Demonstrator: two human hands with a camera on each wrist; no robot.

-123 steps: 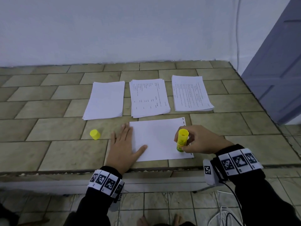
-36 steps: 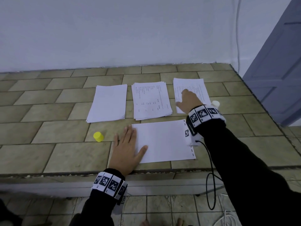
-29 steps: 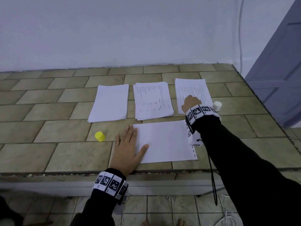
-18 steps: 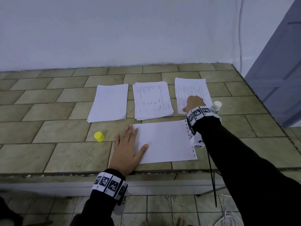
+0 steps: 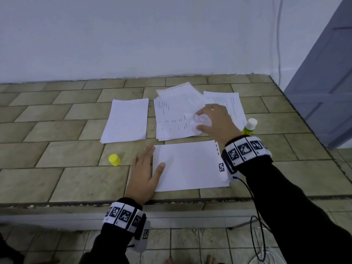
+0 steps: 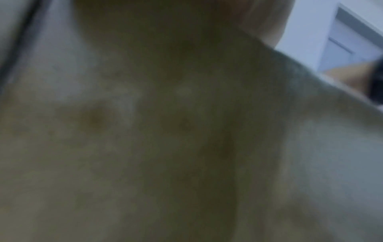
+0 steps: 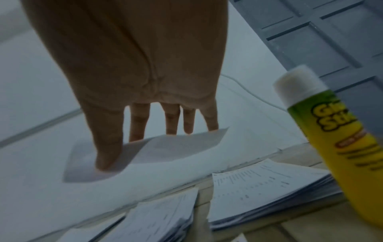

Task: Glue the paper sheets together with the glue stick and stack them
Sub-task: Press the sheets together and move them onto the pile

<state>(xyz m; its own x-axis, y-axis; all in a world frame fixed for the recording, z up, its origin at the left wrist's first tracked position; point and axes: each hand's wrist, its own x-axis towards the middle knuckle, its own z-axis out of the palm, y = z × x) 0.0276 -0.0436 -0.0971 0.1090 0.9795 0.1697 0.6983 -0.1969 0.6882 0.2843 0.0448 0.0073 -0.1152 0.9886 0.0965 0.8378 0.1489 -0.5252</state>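
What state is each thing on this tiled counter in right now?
Glue stick: uncapped, standing upright.
Yellow cap: off, lying apart.
Front sheet: flat, held down.
Left hand: flat on the sheet's edge.
Right hand: pinching a lifted sheet.
Blank stack: lying neat.

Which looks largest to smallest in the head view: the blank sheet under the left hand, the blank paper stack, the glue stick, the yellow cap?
1. Blank sheet
2. Blank paper stack, which lies farther from the camera, so the top two are unsure
3. Glue stick, partly hidden behind the right wrist
4. Yellow cap, similar in look to the glue stick
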